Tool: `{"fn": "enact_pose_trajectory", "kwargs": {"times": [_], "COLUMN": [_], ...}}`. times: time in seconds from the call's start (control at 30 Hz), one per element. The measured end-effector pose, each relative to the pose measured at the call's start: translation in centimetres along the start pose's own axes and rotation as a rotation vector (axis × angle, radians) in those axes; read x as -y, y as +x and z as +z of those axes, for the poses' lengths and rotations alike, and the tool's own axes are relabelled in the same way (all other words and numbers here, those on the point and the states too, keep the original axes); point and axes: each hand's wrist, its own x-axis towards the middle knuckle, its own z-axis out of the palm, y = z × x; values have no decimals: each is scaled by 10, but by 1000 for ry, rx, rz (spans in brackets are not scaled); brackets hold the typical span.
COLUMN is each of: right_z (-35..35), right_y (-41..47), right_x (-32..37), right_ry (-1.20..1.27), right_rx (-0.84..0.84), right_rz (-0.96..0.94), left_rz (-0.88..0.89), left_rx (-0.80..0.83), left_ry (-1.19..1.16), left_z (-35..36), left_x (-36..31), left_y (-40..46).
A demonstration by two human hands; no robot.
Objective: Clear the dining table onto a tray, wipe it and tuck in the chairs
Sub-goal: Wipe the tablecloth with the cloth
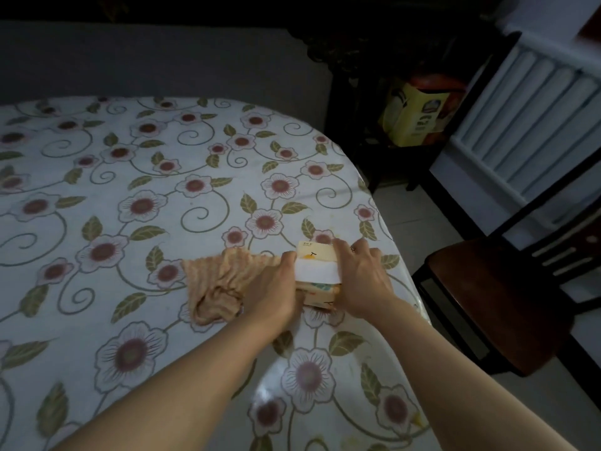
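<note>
A tissue pack [317,271] was held between both hands near the worktop's right edge. The left hand [276,288] was curled against the pack's left side, and the right hand [359,278] was wrapped over its right side, fingers reaching across the top. A white sheet band was seen across the top of the pack, between the two hands. Whether the pack was lifted or resting on the worktop [130,222] could not be told; its underside was hidden.

A crumpled peach cloth [218,284] lay just left of the left hand, touching or partly under it — contact could not be settled. A dark wooden chair [487,304] stood out from the worktop, well right of the right hand. No tray was in view.

Handling judgement: the pack was probably light and soft, a plastic-wrapped paper bundle — squashy under pressure, a bit slick on the wrap, not fragile. It was best taken by its two side faces, as it was being held, or one-handed across the top with thumb and fingers on opposite long sides. The loose white sheet should not be pulled on, as it would likely slide out or tear. The cloth was judged limp and light, with grip possible anywhere by bunching.

The floral cover on the worktop looked glossy, so the pack might slide if pushed. Wiping and the chairs appeared not yet done.
</note>
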Motion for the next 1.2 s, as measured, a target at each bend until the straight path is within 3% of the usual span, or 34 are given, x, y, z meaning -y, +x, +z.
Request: {"fn": "enact_pose_trajectory", "kwargs": {"times": [0.23, 0.47, 0.77, 0.9, 1.2], "right_z": [-21, 5, 39, 53, 68], "right_y": [10, 22, 41, 49, 33], "right_x": [88, 213, 340, 363, 315], "right_ry": [-59, 50, 176, 100, 81], "right_rx": [-59, -13, -15, 20, 78], "right_rz": [-69, -271, -468, -564, -478], "left_rz": [-16, -294, -587, -618, -587], "left_rx": [-180, -360, -353, -311, -210], "left_ry": [-88, -11, 29, 61, 20], "left_z": [-61, -129, -165, -162, -149], "left_x": [46, 143, 249, 261, 248], "left_y": [-21, -51, -97, -106, -102]}}
